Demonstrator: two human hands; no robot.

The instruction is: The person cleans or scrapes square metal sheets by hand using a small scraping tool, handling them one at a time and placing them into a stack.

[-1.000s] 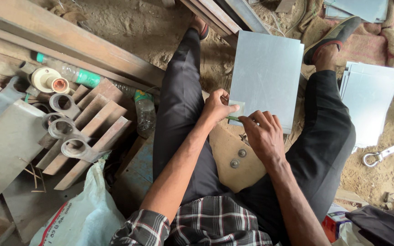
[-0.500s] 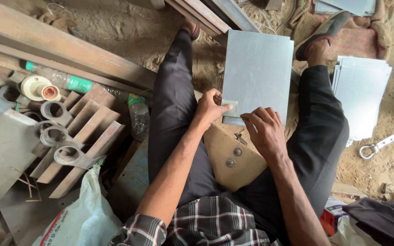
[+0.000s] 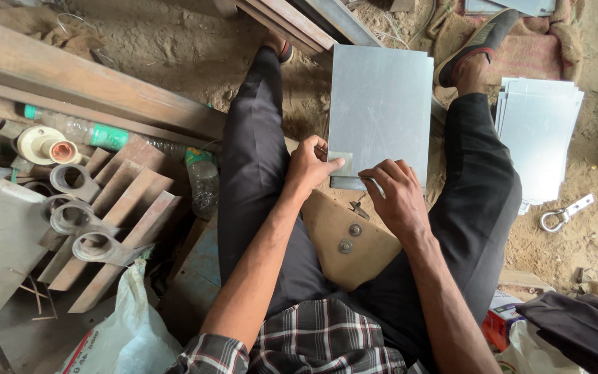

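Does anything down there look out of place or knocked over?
A plastic bottle lies tipped on its side among the rusty metal bars, and a lone metal shackle sits in the sand. The grey sheet under both hands looks undamaged.

1. The flat sheet (image 3: pixel 382 111) on the ground between the legs is seen to be grey metal, smooth and matt.
2. A small pale strip (image 3: pixel 341 163), seemingly thin metal, is pinched by the left hand (image 3: pixel 311 168).
3. The board (image 3: pixel 347 242) under the right hand (image 3: pixel 397 197) is shown as brown wood, matt, with two metal bolts.
4. The stack of sheets (image 3: pixel 540 135) is smooth grey metal.
5. The angle irons (image 3: pixel 115 208) are rusty and rough.
6. The bottle (image 3: pixel 88 131) is clear glossy plastic.
7. The ground (image 3: pixel 576 256) is sandy and coarse.
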